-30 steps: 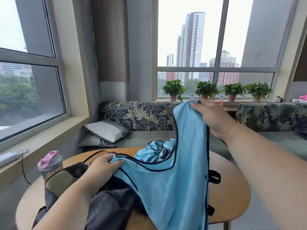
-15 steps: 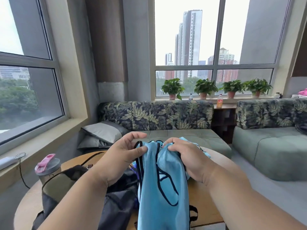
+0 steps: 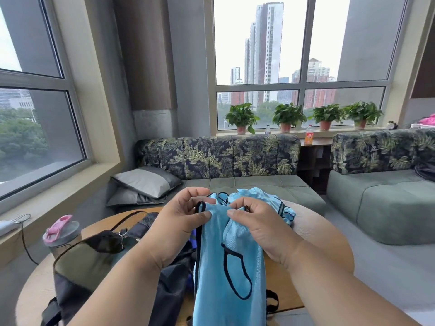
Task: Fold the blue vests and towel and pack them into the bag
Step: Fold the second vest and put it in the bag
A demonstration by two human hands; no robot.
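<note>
A light blue vest [image 3: 229, 278] with black trim hangs doubled lengthwise in front of me, over the near edge of the round wooden table [image 3: 329, 262]. My left hand [image 3: 181, 217] pinches its top left edge. My right hand [image 3: 256, 224] pinches the top right, close beside the left hand. Behind my hands a second bunched blue vest [image 3: 266, 198] lies on the table. The dark bag [image 3: 94, 262], olive and black with straps, sits on the table's left half, partly under my left forearm. No towel can be made out.
A shaker bottle [image 3: 62, 234] with a pink lid stands at the table's left edge. Leaf-patterned sofas [image 3: 235, 165] with grey cushions [image 3: 146, 182] lie behind the table, under windows with several potted plants [image 3: 288, 116].
My hands came together from wide apart, bringing the vest's two shoulders side by side so the spread vest now hangs doubled. The view also tilted slightly downward.
</note>
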